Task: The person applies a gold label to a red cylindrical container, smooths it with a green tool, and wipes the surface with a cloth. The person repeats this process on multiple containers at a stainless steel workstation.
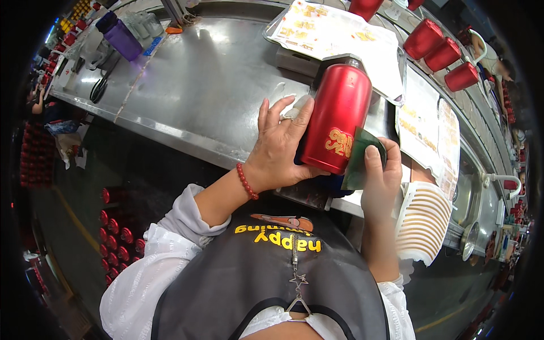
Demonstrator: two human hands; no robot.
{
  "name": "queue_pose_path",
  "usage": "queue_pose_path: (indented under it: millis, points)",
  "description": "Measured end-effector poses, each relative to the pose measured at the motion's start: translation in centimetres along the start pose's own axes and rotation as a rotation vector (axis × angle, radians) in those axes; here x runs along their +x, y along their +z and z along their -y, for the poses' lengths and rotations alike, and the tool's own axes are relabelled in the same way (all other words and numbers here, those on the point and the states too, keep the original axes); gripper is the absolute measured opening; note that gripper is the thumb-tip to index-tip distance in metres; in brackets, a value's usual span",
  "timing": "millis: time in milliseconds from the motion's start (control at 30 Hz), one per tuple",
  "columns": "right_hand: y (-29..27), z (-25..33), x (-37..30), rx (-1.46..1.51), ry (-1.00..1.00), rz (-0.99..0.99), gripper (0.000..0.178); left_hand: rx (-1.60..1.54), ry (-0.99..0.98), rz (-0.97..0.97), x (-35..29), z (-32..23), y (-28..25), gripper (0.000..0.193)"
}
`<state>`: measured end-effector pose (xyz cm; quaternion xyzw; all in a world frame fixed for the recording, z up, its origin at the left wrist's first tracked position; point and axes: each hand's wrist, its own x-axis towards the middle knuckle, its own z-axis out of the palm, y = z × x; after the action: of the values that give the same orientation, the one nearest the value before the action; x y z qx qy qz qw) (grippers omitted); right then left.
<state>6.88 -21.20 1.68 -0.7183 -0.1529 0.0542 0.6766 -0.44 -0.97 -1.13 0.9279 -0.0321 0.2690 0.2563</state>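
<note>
A red metal bottle lies with its neck pointing away from me, on a dark holder on the workbench. Yellow-gold lettering is on its side near the base. My left hand steadies the bottle from the left, with the thumb at its base and the index finger along its side. Whitish covers sit on some of its fingertips. In my right hand, a translucent green flat scraper is pinched between thumb and fingers, its edge against the bottle beside the lettering.
Sheets with orange-red printed decals lie on a tray behind the bottle. Red cups stand on a conveyor at the right. A purple bottle and black scissors are at the far left. A white slatted piece is beside my right forearm.
</note>
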Motion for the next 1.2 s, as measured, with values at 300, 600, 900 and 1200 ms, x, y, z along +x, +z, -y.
queue_pose_path:
  millis: [300,600,900,1200]
  points:
    - [3.3,5.5,1.8,-0.503,-0.256,0.149,0.027,0.108,0.049,-0.041,0.3,-0.7,-0.8,0.112]
    - [1.5,3.9,1.7,-0.236,-0.166,0.106,0.025,-0.084,0.021,-0.05,-0.8,-0.2,-0.6,0.1]
    - [1.2,0.5,-1.1,-0.039,-0.12,0.08,0.024,0.041,0.082,0.011,-1.6,-0.4,-0.4,0.086]
    - [0.2,-0.5,-1.3,-0.098,-0.139,0.084,0.023,-0.137,0.019,0.025,-3.1,0.7,0.2,0.073]
